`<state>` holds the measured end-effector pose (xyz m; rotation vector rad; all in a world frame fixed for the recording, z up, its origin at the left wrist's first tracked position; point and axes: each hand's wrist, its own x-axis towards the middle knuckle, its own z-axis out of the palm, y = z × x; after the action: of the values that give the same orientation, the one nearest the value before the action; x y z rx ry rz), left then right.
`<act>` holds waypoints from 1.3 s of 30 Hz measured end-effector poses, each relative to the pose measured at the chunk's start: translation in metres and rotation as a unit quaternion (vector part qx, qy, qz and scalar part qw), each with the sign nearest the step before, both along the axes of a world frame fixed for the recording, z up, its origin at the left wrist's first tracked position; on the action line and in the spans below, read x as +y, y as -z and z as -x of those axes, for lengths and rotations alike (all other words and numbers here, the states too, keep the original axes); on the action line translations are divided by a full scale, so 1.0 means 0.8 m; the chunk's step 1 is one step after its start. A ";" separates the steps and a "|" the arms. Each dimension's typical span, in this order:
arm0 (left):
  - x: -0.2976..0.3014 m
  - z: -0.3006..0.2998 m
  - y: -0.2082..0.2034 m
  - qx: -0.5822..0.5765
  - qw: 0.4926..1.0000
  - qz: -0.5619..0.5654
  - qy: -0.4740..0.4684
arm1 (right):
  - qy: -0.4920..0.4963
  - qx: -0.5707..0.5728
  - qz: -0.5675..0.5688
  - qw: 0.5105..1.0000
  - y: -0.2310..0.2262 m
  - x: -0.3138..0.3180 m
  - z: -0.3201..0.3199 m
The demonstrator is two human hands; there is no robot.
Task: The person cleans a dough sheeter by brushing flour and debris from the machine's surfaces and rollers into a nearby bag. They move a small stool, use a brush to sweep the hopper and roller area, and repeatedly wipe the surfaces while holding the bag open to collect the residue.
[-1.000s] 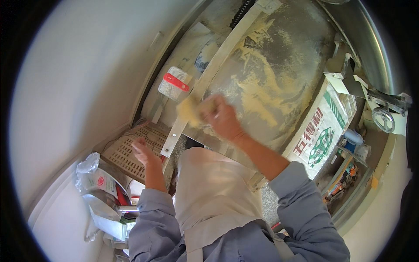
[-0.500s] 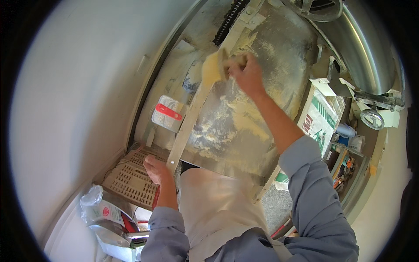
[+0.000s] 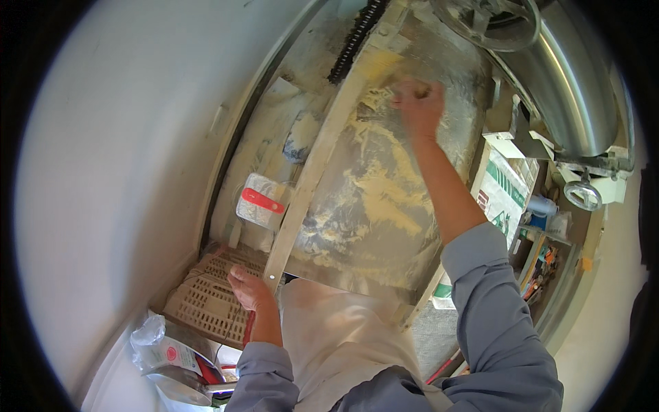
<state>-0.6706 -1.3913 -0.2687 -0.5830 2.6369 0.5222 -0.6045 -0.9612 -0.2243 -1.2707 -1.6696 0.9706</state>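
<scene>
Reaching far up the floured metal tray [image 3: 384,199], the right hand [image 3: 419,103] is pressing its curled fingers onto a small lump of pale dough [image 3: 381,99]; whether the fingers are pinching the lump or only bearing down on it is not clear, since the hand is blurred and covers most of it. Back at the near end of the tray, the left hand [image 3: 250,288] is gripping the near end of the wooden rail [image 3: 312,172] that is running along the tray's left edge, fingers wrapped around it.

More smears of dough are lying across the middle of the tray, between the two hands, so they are sitting nearer-in from the right hand, along the tray's long axis. That axis is running from the person's apron [image 3: 336,336] up and to the right, toward a large steel roller [image 3: 576,89]. The right hand is by far the nearer one to the dough.

Left of the tray, a plastic-wrapped scraper with a red handle [image 3: 259,202] is lying just beside the rail, and a beige plastic crate [image 3: 206,302] is sitting under the left hand.
</scene>
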 end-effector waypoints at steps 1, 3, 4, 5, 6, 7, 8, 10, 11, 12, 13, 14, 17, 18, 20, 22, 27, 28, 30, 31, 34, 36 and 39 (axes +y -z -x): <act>-0.001 -0.001 0.002 0.013 1.000 -0.001 0.008 | -0.042 -0.007 0.000 0.999 0.006 -0.002 0.002; -0.003 -0.002 0.007 0.031 0.998 -0.060 0.007 | -0.017 -0.147 -0.042 0.988 0.017 0.003 0.002; -0.005 -0.002 0.008 0.037 0.996 -0.083 -0.010 | -0.049 -0.207 -0.050 0.976 0.020 0.002 0.000; -0.008 -0.004 0.006 0.051 0.996 -0.068 0.016 | 0.014 -0.186 -0.067 0.980 0.019 0.001 -0.003; -0.008 -0.005 0.006 0.060 0.996 -0.054 0.023 | 0.016 -0.130 -0.062 0.989 0.015 -0.005 -0.011; -0.006 -0.005 0.005 0.064 0.996 -0.047 0.028 | 0.014 -0.078 -0.044 0.996 0.008 -0.010 -0.021; -0.005 -0.005 0.001 0.061 0.997 -0.038 0.015 | 0.018 -0.008 -0.040 0.999 0.000 -0.021 -0.028; 0.002 -0.004 -0.006 0.047 0.998 -0.042 -0.001 | -0.072 -0.019 0.006 0.997 -0.006 -0.050 -0.023; 0.007 -0.003 -0.009 0.047 0.998 -0.038 -0.011 | -0.133 -0.032 -0.002 0.991 -0.006 -0.065 -0.021; 0.009 -0.003 -0.012 0.042 0.998 -0.039 -0.018 | -0.213 -0.077 0.004 0.974 -0.009 -0.068 -0.020; 0.011 -0.003 -0.014 0.037 0.998 -0.041 -0.024 | -0.272 -0.152 -0.020 0.950 -0.012 -0.071 -0.023; 0.011 -0.003 -0.015 0.030 0.998 -0.042 -0.031 | -0.177 -0.188 -0.100 0.961 -0.013 -0.070 -0.022; 0.003 -0.006 -0.006 0.057 0.997 -0.042 0.005 | -0.055 -0.194 -0.164 0.966 -0.028 -0.037 -0.037; -0.003 -0.007 -0.001 0.053 0.998 -0.031 0.008 | -0.042 -0.137 -0.088 0.986 -0.032 -0.032 -0.042; -0.013 -0.007 0.013 0.064 0.997 -0.036 0.030 | -0.074 -0.081 -0.008 0.994 -0.034 -0.032 -0.045; -0.021 -0.004 0.026 0.084 0.988 -0.128 -0.006 | -0.159 -0.101 0.005 0.982 -0.024 -0.046 -0.036; -0.024 -0.001 0.031 0.139 0.967 -0.203 0.069 | -0.108 -0.126 -0.127 0.978 0.004 -0.085 -0.023; -0.023 -0.001 0.028 0.141 0.966 -0.205 0.067 | -0.081 -0.110 -0.122 0.983 -0.003 -0.086 -0.035; -0.022 -0.003 0.023 0.150 0.961 -0.226 0.061 | -0.072 -0.078 -0.113 0.988 -0.023 -0.105 -0.062; -0.022 -0.004 0.022 0.155 0.955 -0.248 0.057 | -0.088 -0.063 -0.112 0.988 -0.036 -0.123 -0.076; -0.024 -0.006 0.026 0.179 0.947 -0.258 0.068 | -0.128 -0.043 -0.096 0.986 -0.060 -0.188 -0.118; -0.029 -0.003 0.031 0.213 0.939 -0.251 0.102 | -0.122 -0.021 -0.076 0.989 -0.071 -0.240 -0.156; -0.030 0.004 0.038 0.204 0.926 -0.308 0.074 | -0.084 -0.030 -0.067 0.994 -0.089 -0.320 -0.220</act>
<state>-0.6738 -1.4154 -0.2988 -0.0770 2.6213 1.4781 -0.4289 -1.2171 -0.1528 -1.0937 -1.8804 0.9079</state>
